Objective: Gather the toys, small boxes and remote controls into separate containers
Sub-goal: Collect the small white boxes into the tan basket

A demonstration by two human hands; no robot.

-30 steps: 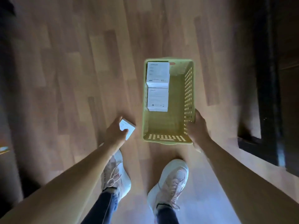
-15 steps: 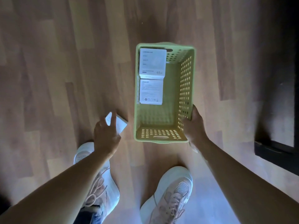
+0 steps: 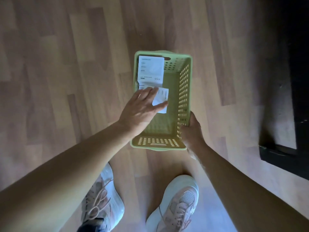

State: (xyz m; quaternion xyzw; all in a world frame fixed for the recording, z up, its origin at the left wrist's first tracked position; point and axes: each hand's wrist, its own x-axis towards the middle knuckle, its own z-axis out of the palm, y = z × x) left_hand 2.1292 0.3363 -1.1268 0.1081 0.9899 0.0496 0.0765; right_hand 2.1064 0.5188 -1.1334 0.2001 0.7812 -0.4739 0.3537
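Wood-plank floor (image 3: 66, 64); left hand (image 3: 140, 113) fingers (image 3: 148, 92) pinch white box (image 3: 163, 96) over green basket (image 3: 184, 91), right hand (image 3: 192, 131) grips it

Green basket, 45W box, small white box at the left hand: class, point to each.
green basket (image 3: 184, 97), head view, perforated right wall.
45W box (image 3: 150, 69), head view, middle of printed face.
small white box (image 3: 162, 97), head view, visible printed face.

second box (image 3: 143, 85) in basket (image 3: 157, 149) mostly under left hand (image 3: 142, 109) | small box (image 3: 161, 97) print blurred | dark furniture (image 3: 284, 156) cut right
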